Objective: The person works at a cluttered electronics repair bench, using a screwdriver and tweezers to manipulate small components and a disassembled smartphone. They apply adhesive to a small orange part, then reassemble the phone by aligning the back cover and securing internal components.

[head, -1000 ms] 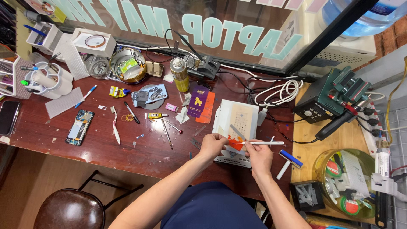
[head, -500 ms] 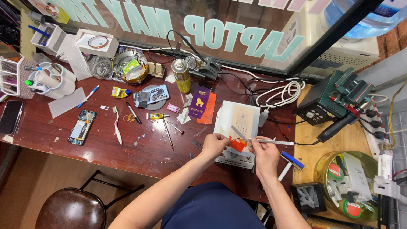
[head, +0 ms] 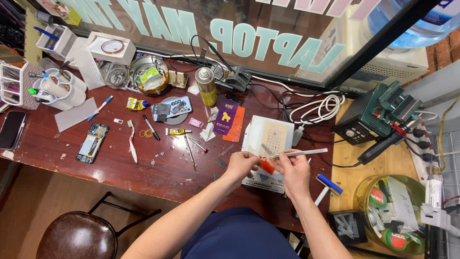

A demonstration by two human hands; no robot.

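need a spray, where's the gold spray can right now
In the head view the gold spray can stands upright at the back of the desk, centre-left, just behind the purple card.

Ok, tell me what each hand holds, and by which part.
The right hand pinches a thin white stick-like tool near its left end. The left hand pinches a small orange piece by its edge; finer detail cannot be told.

Both hands meet over the white work pad: the left hand pinches a small orange piece, and the right hand holds a slim white tool level across it.
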